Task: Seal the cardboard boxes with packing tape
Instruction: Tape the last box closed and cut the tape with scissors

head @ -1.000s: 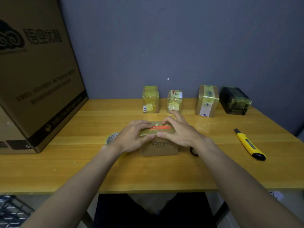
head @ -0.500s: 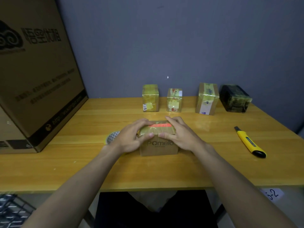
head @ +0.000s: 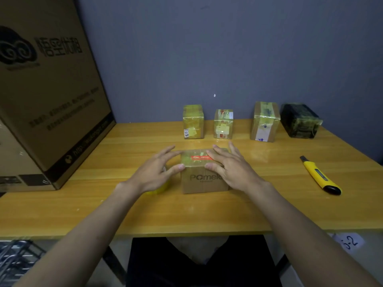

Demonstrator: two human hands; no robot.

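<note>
Flanking the small taped brown cardboard box (head: 204, 171), left hand (head: 154, 172) and right hand (head: 231, 168) splay fingers apart; 4 wrapped boxes (head: 193, 121) stand behind, so sealing looks nearly done.

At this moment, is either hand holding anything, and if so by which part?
Nothing is gripped. The left hand and right hand lie with straight fingers at the two ends of the small taped box, thumbs on its front top edge.

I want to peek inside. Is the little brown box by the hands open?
Shut: the small brown cardboard box has flat flaps under shiny tape.
</note>
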